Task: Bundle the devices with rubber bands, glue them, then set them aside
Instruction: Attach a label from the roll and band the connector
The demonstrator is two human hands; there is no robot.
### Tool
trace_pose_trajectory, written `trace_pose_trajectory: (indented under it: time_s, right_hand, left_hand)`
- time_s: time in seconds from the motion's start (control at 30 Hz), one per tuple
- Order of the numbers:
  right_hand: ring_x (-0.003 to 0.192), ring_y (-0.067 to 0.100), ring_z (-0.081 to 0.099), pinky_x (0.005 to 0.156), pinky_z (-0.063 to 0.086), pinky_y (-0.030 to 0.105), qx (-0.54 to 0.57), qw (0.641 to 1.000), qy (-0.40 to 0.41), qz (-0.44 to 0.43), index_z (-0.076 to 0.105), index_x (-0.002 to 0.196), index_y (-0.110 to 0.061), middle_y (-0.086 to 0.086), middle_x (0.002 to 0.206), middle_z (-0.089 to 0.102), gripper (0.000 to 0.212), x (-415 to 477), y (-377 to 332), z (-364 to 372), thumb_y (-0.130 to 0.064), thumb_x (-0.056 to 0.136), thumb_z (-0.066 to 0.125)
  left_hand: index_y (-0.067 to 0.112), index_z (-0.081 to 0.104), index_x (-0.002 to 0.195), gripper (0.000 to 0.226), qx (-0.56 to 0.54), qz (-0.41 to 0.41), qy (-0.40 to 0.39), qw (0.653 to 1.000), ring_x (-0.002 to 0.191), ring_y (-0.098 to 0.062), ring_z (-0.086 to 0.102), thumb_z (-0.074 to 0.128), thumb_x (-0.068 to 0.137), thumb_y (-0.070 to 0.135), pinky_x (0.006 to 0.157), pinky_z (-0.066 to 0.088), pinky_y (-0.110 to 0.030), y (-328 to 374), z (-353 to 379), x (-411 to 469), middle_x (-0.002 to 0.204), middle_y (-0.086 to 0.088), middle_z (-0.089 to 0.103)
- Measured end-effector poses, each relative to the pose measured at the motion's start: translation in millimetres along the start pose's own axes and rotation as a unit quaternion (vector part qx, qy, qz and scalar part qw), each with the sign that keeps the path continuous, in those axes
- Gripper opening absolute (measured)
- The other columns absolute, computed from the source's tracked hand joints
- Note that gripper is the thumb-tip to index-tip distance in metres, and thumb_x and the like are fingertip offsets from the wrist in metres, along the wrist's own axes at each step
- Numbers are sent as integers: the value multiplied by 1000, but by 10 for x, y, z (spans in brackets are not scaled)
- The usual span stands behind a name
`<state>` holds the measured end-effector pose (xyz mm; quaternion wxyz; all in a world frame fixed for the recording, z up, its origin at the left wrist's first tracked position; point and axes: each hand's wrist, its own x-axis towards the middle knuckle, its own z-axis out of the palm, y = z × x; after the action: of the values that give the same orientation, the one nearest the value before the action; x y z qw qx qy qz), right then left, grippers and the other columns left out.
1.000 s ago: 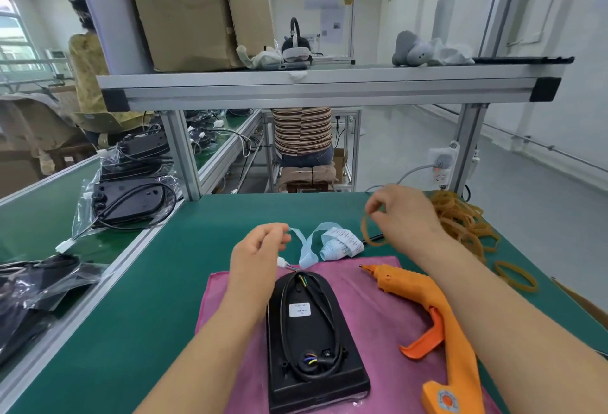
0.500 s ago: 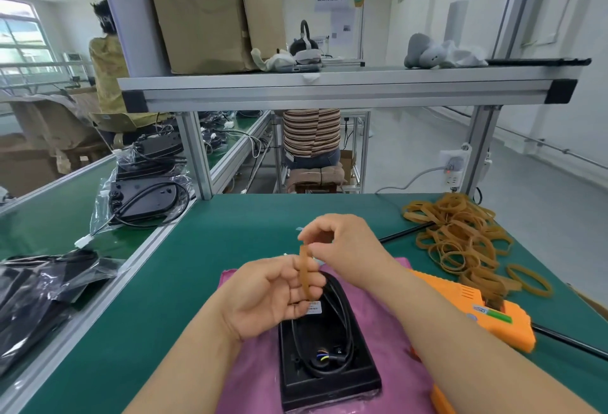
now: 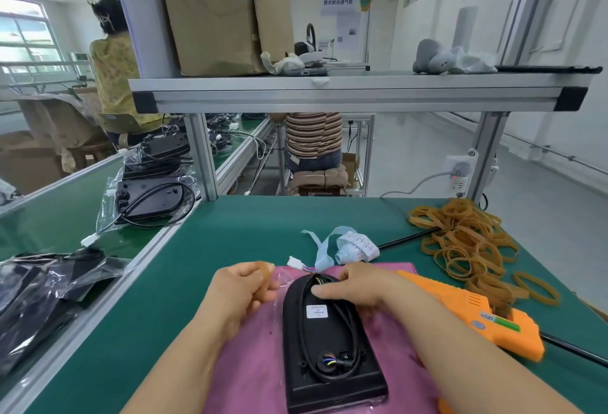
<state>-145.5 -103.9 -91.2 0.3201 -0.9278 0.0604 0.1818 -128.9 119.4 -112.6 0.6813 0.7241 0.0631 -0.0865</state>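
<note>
Cable (image 3: 348, 318) lies coiled on the upturned face of the black device (image 3: 329, 351), which rests lengthwise on a pink cloth (image 3: 250, 364) spread over the green worktop (image 3: 197, 249). The right hand (image 3: 357, 288) grips the far end of the device: its thumb lies flat across the face just above the white sticker, and its fingers curl over the far right edge. The left hand (image 3: 241, 295) is just to the left of the device's far end, near it but not touching it. Its fingers are closed on a tan rubber band (image 3: 265, 274), pinched at the fingertips and held off the cloth. A white connector (image 3: 292, 262) on thin coloured wires pokes out past the device's far end, between the two hands. Beyond the device lies a pale blue roll of labels (image 3: 352, 249). An orange glue gun (image 3: 473, 318) lies to the device's right, partly behind the right forearm. Farther right and beyond, well apart from the device, a loose pile of rubber bands (image 3: 460, 242) sits on the worktop.
</note>
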Motion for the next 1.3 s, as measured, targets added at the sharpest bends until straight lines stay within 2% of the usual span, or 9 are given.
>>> trace_pose_trajectory:
  time_s: [0.17, 0.27, 0.37, 0.6, 0.73, 0.87, 1.03, 1.17, 1.3]
  right_hand:
    - [33, 3, 51, 35, 35, 12, 221, 973, -67, 20, 59, 70, -16, -7, 46, 61, 25, -4, 28, 49, -22, 75, 82]
    - [54, 15, 67, 52, 53, 20, 344, 933, -102, -1, 66, 83, -5, 7, 69, 72, 22, -81, 21, 31, -4, 67, 82]
    - [79, 29, 67, 77, 58, 36, 430, 891, -124, -73, 61, 111, 5, 21, 96, 68, 53, -192, 17, -50, 2, 58, 71]
    - [83, 20, 61, 81, 52, 36, 341, 918, -38, -198, 56, 107, -2, 9, 91, 66, 59, -459, -163, -254, -3, 52, 78]
    - [81, 15, 60, 82, 52, 39, 324, 918, 21, -227, 54, 102, -13, -1, 86, 66, 60, -532, -185, -232, -11, 50, 84]
    - [83, 13, 62, 85, 54, 43, 325, 912, 74, -239, 56, 99, -22, 2, 92, 68, 61, -579, -147, -138, -23, 46, 86]
    - [108, 10, 66, 100, 52, 35, 331, 901, 53, -275, 55, 121, -31, -10, 117, 66, 74, -658, -92, -137, -25, 54, 87]
    - [115, 19, 64, 98, 52, 34, 408, 856, 38, -316, 55, 131, -26, -1, 128, 62, 76, -689, -101, -200, -21, 61, 83]
    - [96, 21, 67, 90, 55, 32, 512, 797, 79, -312, 67, 112, -14, 6, 111, 69, 47, -627, -152, -200, 2, 70, 78]
  left_hand:
    - [8, 73, 83, 36, 140, 14, 43, 989, 62, -23, 65, 64, 94, 41, 66, 55, -34, -62, -114, 12, 71, -9, 76]
    - [9, 72, 93, 31, 111, 17, 4, 994, 73, -18, 75, 63, 94, 39, 62, 59, -32, 6, -184, -31, 88, -11, 77]
    - [15, 69, 109, 36, 60, 8, -86, 994, 90, -13, 75, 63, 87, 43, 67, 58, -27, 123, -253, -86, 103, -1, 77]
    - [17, 57, 135, 106, 47, 90, -252, 962, 93, -12, 68, 83, 48, 71, 95, 54, -43, 532, -211, -252, 108, 2, 73]
    - [22, 59, 134, 91, 145, 177, -262, 938, 122, -11, 61, 81, 59, 68, 99, 50, -29, 715, -161, -394, 131, 2, 66]
    - [24, 64, 123, 57, 215, 213, -250, 920, 116, -18, 65, 74, 70, 41, 105, 48, -41, 740, -6, -537, 120, 1, 71]
    - [41, 63, 109, 53, 306, 241, -153, 908, 100, -18, 67, 74, 60, 60, 94, 52, -46, 674, 90, -630, 104, 6, 73]
    - [67, 55, 103, 51, 300, 256, -135, 909, 101, -12, 64, 72, 56, 61, 95, 50, -33, 656, 98, -696, 102, 12, 72]
    - [55, 61, 104, 45, 276, 250, -140, 917, 99, -7, 65, 75, 62, 48, 88, 49, -28, 641, 120, -724, 101, 12, 73]
